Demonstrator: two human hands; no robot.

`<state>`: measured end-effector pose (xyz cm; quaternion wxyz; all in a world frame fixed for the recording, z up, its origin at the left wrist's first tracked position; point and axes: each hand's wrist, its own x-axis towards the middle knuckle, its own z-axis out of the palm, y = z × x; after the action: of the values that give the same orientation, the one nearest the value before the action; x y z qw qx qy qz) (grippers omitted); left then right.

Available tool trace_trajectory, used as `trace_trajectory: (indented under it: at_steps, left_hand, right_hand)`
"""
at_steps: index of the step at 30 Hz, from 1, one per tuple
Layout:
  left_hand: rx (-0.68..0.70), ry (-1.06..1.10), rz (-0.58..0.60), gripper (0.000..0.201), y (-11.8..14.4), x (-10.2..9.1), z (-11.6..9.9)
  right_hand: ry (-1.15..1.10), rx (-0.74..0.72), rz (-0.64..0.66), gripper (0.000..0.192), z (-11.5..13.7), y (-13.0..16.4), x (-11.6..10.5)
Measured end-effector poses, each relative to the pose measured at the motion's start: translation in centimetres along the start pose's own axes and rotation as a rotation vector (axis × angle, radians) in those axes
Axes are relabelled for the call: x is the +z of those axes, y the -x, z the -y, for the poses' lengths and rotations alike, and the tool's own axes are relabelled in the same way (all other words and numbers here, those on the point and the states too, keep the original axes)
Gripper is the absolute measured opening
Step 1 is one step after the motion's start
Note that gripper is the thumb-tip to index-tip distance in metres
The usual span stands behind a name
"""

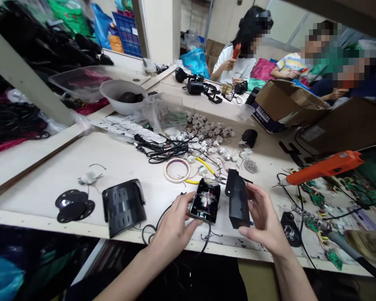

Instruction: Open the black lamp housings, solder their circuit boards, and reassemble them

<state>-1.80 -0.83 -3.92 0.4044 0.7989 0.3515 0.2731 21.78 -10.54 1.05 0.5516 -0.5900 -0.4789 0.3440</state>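
Observation:
My left hand (175, 219) grips an open black plastic housing (206, 200) by its left side. Inside it show a white and clear part, thin wires and a small board at the near end; a black cable runs out toward me. In my right hand (265, 217) is a black housing cover (237, 198), held on edge just right of the housing and apart from it. Left of my hands stands a curved black slotted shell (123, 205). Several black perforated discs (73, 205) lie farther left, near a small white motor (88, 177).
An orange electric screwdriver (326, 168) hangs at the right above green circuit boards (313, 194). Beyond my hands lie a tape roll (177, 170), a coiled black cable (169, 151), a heap of small white motors (208, 129) and a pile of screws (250, 166). Other people work across the bench.

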Motion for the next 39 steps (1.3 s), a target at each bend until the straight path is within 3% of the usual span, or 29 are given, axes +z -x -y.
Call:
trace_trajectory:
  at_steps: [3,8,16,24,28,34,39]
  left_hand:
    - [-0.035,0.032,0.017,0.064,-0.3,0.4,-0.3]
    - [-0.068,0.045,0.038,0.064,-0.6,0.7,-0.8]
    - [-0.077,0.083,0.055,0.058,-0.6,0.3,-1.4]
    - [-0.092,0.042,0.063,0.058,-0.4,0.6,-1.4]
    - [-0.099,0.026,0.088,0.059,-0.5,0.6,-1.6]
    - [-0.098,0.049,0.059,0.059,-0.5,0.7,-1.4]
    - [-0.073,0.080,0.042,0.057,-0.4,0.6,-1.3]
  right_hand:
    - [-0.109,0.024,-0.052,0.083,-1.8,1.0,1.1]
    - [-0.121,0.015,-0.132,0.083,-3.1,0.3,2.2]
    - [0.037,-0.057,-0.109,0.083,-3.8,0.3,1.8]
    - [0.118,-0.013,-0.075,0.085,-4.5,0.6,1.8]
    - [0.158,-0.061,-0.050,0.081,-4.1,0.7,1.9]
    - [0.420,-0.192,0.034,0.072,-2.0,0.4,1.7]
    - [0.503,-0.260,0.003,0.074,-0.4,-0.5,0.6]
